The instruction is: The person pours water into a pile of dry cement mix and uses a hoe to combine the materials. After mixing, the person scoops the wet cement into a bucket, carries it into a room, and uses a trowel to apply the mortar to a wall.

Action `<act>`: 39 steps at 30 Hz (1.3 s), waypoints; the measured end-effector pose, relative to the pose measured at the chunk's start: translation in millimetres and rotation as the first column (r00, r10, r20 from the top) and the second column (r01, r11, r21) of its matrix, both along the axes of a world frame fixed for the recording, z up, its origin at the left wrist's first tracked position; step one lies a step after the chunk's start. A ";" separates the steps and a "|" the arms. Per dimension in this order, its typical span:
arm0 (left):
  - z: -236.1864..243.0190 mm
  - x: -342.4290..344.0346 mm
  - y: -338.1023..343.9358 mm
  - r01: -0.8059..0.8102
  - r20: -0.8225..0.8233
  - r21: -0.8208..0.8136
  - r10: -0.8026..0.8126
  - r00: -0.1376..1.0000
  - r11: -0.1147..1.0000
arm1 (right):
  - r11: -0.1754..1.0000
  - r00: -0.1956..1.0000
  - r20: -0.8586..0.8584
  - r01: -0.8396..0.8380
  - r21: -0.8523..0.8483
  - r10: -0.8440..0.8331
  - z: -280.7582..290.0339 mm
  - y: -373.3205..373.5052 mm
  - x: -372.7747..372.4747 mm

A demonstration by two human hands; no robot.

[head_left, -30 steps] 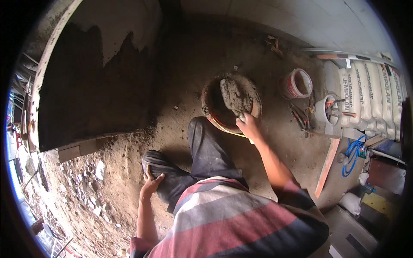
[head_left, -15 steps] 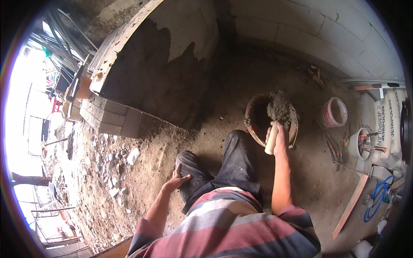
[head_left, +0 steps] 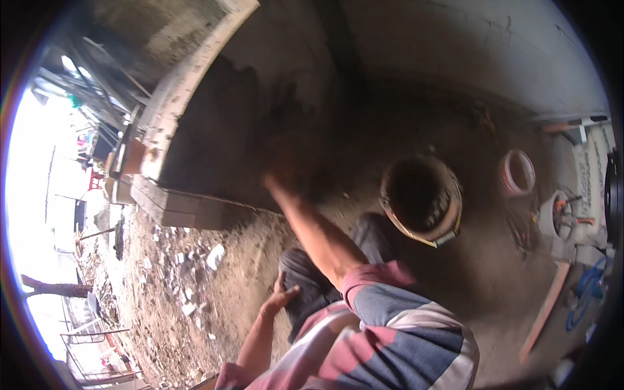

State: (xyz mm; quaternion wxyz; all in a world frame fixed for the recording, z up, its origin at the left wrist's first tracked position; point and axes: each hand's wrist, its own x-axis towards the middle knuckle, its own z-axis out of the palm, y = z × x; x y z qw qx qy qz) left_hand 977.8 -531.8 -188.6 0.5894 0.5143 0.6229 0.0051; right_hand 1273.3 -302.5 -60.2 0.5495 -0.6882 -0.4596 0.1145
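My left hand [head_left: 282, 298] rests on my left knee, thumb apart from the fingers, holding nothing. My right arm reaches across to the left, in front of the wall [head_left: 227, 123] with its dark, wet-looking coat of mortar. The right hand [head_left: 278, 174] is smeared by motion and lies in shadow, close to that coat; its fingers and any trowel in it cannot be made out. To the right of my knees stands a round bucket [head_left: 390, 201] with mortar clinging inside its wall.
A white and red pail [head_left: 518, 173] stands at the right, near a white tub [head_left: 552, 214] of tools. Beyond lie a wooden plank [head_left: 545, 315], a blue hose [head_left: 588, 292] and pale sacks [head_left: 591, 172]. Rubble [head_left: 188, 279] covers the ground at the left.
My right hand, which gripped a wooden-handled trowel loaded with mortar over the bucket, has swung left to the coated wall. My left hand stays on the knee. The view has shifted slightly.
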 end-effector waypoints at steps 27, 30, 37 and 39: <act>-2.9 389.7 138.8 0.019 0.602 -0.404 0.250 0.759 0.915 | 0.457 0.448 0.546 0.298 -0.838 0.708 -53.2 -247.0 329.0; -62.0 410.0 134.2 0.080 0.746 -0.027 -0.033 0.666 0.996 | 0.469 0.518 0.583 0.347 -0.812 0.626 -78.7 -242.3 352.8; -30.5 436.9 78.7 0.018 0.542 0.355 -0.221 0.811 0.935 | -0.029 0.966 -0.150 -0.147 -0.989 0.212 -134.8 -332.6 355.5; -8.6 419.0 75.5 0.054 0.520 0.225 -0.167 0.838 0.973 | -0.164 0.919 -0.393 -0.392 -0.905 -0.026 -91.2 -312.2 305.0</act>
